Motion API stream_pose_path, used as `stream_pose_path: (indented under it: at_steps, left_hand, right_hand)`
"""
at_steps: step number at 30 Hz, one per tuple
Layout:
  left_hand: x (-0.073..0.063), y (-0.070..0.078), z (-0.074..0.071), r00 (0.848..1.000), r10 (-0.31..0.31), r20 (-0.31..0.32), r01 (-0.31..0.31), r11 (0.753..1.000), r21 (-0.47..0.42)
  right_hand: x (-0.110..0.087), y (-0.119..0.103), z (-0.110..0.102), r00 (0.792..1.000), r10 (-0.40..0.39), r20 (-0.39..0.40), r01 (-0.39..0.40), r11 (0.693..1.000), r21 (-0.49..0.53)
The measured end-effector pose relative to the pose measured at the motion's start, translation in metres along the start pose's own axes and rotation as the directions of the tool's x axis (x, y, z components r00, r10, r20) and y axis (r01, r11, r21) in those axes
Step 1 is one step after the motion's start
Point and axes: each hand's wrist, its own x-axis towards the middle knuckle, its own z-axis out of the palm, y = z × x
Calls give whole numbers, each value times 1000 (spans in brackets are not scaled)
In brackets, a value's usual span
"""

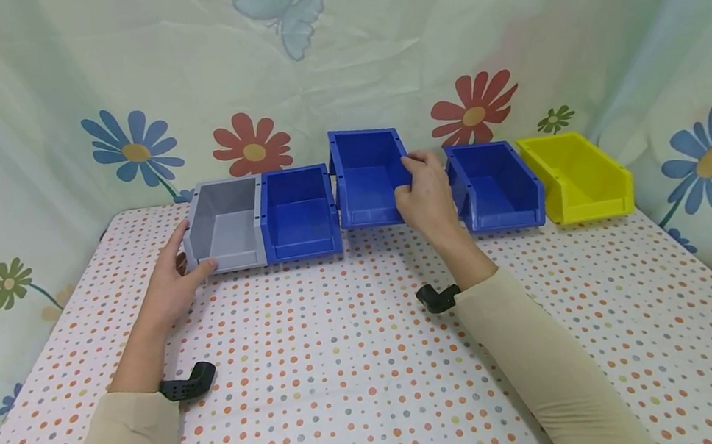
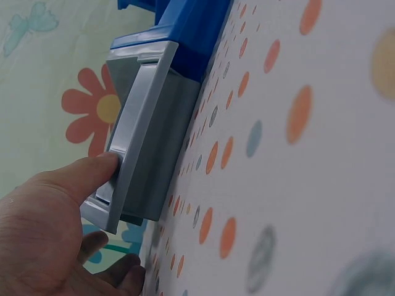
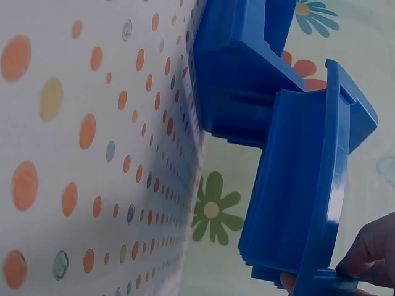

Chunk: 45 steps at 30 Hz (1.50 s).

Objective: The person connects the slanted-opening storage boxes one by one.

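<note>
A blue plastic bin (image 1: 368, 194) hangs raised and tilted above the tabletop, its right side wall gripped by my right hand (image 1: 427, 195). The right wrist view shows the thumb and fingertips at the edge of this held bin (image 3: 302, 185). My left hand (image 1: 170, 285) rests against the grey bin (image 1: 227, 261), thumb on its front lip and index finger along its left side. Other fingers of that hand (image 2: 43, 228) stay beside the bin, apart from the front lip. Immediately right of the grey bin stands another blue bin (image 1: 304, 249), touching it.
To the right of the lifted bin stand a third blue bin (image 1: 505, 221) and a yellow bin (image 1: 597, 209). All sit along the back of the dotted tablecloth (image 1: 321, 374). A flowered curtain (image 1: 363, 65) hangs directly behind the row.
</note>
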Motion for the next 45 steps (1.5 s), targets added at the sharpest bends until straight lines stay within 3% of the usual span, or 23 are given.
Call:
stream_pose_path:
  at_steps: [22, 45]
  left_hand:
    - [1, -2, -1, 1000, -6, -3, 6, 1000, 16]
    - [0, 0, 1, 1000, -1, 10, 1, 1000, 4]
  right_hand:
    - [2, -1, 5, 999, -28, 35, 29, 999, -28]
    - [-3, 3, 9, 976, -209, 58, 214, 970, -114]
